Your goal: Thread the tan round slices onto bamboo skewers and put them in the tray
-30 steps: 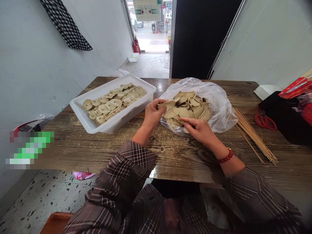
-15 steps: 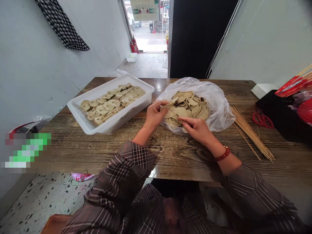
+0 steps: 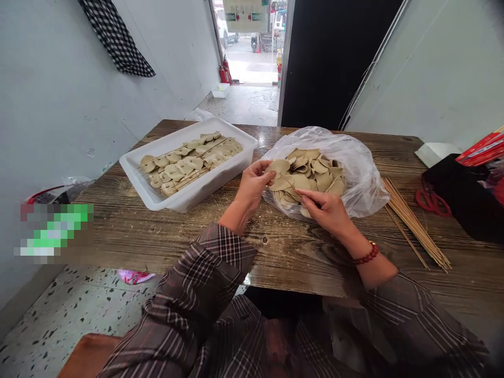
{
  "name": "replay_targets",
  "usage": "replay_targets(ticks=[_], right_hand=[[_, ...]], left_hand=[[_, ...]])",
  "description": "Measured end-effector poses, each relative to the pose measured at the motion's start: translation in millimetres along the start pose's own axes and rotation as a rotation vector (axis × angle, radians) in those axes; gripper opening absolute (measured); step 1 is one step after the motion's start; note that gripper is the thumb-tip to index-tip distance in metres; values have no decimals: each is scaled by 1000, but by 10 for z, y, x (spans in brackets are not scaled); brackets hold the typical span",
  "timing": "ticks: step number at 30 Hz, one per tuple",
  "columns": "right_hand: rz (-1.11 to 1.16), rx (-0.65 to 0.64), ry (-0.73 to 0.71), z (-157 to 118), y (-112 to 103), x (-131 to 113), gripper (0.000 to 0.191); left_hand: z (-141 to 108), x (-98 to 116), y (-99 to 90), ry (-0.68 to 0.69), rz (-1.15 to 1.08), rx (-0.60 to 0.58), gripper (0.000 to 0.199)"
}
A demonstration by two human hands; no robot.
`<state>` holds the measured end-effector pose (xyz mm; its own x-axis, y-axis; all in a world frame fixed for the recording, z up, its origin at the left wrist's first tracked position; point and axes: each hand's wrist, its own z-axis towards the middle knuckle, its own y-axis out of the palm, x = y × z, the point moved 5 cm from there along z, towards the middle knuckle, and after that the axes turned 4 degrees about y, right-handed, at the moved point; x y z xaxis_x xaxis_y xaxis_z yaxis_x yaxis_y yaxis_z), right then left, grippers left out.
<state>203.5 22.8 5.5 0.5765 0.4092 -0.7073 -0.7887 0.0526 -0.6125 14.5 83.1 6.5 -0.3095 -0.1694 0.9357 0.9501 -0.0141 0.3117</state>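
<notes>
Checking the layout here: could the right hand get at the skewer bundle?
Probably yes: the skewer bundle lies right of the right hand, nothing lying across it, though that hand pinches a thin stick.

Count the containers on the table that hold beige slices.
2: the white tray on the left, and the clear plastic bag to its right, where the left hand pinches a slice. No others show.

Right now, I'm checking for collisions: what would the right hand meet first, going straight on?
The right hand would likely meet the tan slices in the plastic bag first; depth is unclear.
</notes>
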Motion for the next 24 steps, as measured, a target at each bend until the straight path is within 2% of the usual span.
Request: replay_targets(ticks=[5,14,24], right_hand=[[3,9,5,2,-12,9,32],[17,-2,-27,-19,-18,6,31],[20,4,-66,-17,-11,31,31]], left_hand=[[-5,-24,-9,-88,-66,-5,28],[14,-70,-17,-114,-165,2,28],[-35,-60,57,-135,-148,-23,22]])
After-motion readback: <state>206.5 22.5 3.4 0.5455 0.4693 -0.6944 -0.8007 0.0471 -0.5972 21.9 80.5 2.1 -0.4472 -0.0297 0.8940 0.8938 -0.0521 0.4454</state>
